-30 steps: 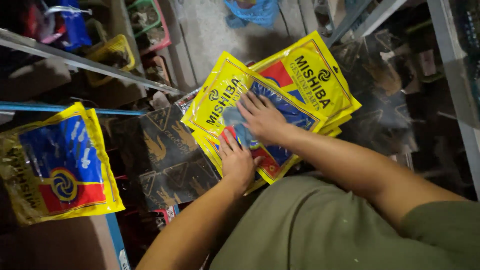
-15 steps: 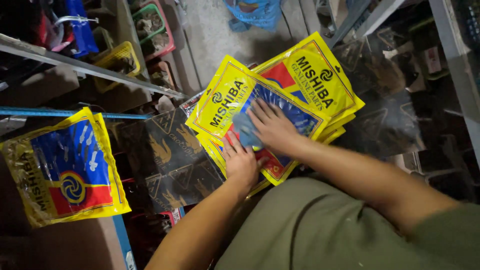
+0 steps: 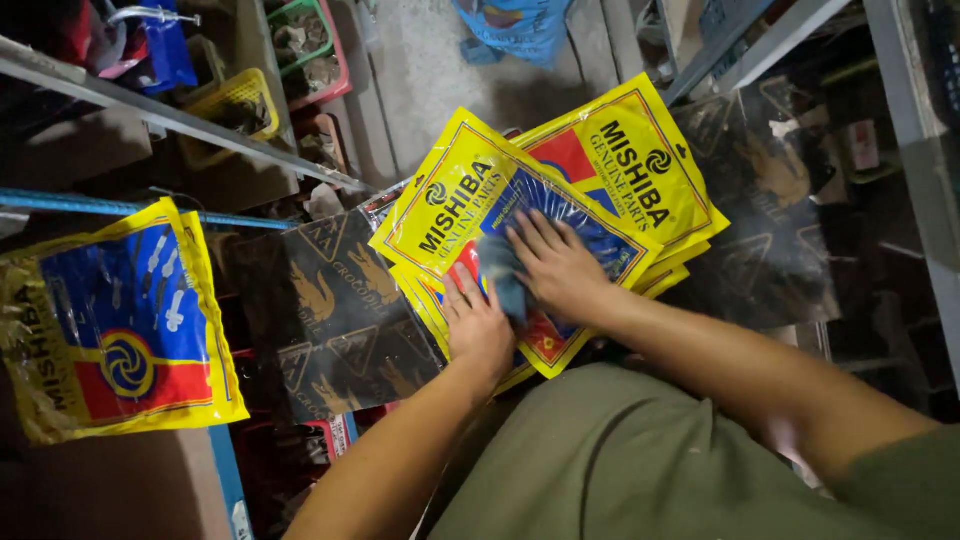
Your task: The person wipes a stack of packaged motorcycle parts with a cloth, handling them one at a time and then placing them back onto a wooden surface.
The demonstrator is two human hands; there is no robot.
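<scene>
Head view, looking down: both bare hands rest on a stack of yellow packets (image 3: 480, 200) with blue and red panels, lying at the centre of the frame over the person's lap. The right hand (image 3: 555, 265) lies flat on the top packet, fingers (image 3: 530, 232) spread and pressing a small blue cloth (image 3: 503, 275) against the packet's blue window; the cloth sits under the palm edge, pinned by it, not clenched in a fist. The left hand (image 3: 478, 325) lies just beside it on the near left edge of the same packet, fingers extended and released, holding the stack down, gripping nothing. A second yellow packet (image 3: 630, 170) fans out behind the top one to the far right, more yellow edges showing beneath. Left of the stack, touching it, lies a dark sheet (image 3: 330, 320) with faint gold prints. Further left, well apart, another yellow packet (image 3: 120, 320) with a blue and red panel hangs or lies by a blue rail (image 3: 90, 205). A grey metal bar (image 3: 170, 118) crosses the far left. Beyond it, crates (image 3: 300, 40) sit on the floor, a yellow basket (image 3: 235, 110) beside them. A blue bag (image 3: 510, 25) is at the far top. The olive-green garment (image 3: 620, 460) fills the near bottom. Dark clear-wrapped sheets (image 3: 770, 220) lie to the right.
</scene>
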